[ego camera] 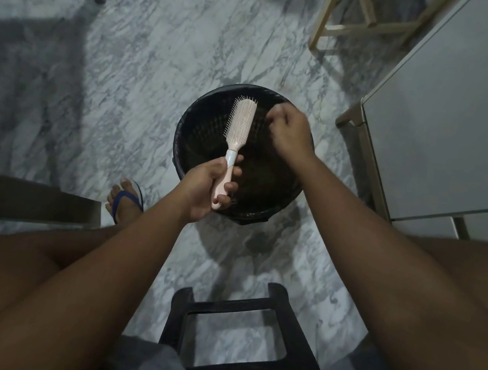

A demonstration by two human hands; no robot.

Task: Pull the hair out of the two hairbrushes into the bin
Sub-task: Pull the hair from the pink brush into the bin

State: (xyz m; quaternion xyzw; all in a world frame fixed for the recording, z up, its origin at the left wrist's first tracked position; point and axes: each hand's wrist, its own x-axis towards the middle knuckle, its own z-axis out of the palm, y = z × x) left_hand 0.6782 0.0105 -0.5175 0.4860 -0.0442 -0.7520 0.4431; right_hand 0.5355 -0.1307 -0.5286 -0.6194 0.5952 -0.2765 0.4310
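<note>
Above the black bin (204, 123), head view: left hand (204, 190) wrapped around the handle of the pink hairbrush (236, 140), bristles turned toward the right hand (290, 132). Brush long axis runs from the handle, near the person, up and slightly right to the head over the bin's far side. Right fingers (276, 117) are pinched together just beside the brush head; whether they hold hair cannot be told. Step judged: dropping a pulled tuft. Next move calls for returning to the bristles. No second brush is visible.
</note>
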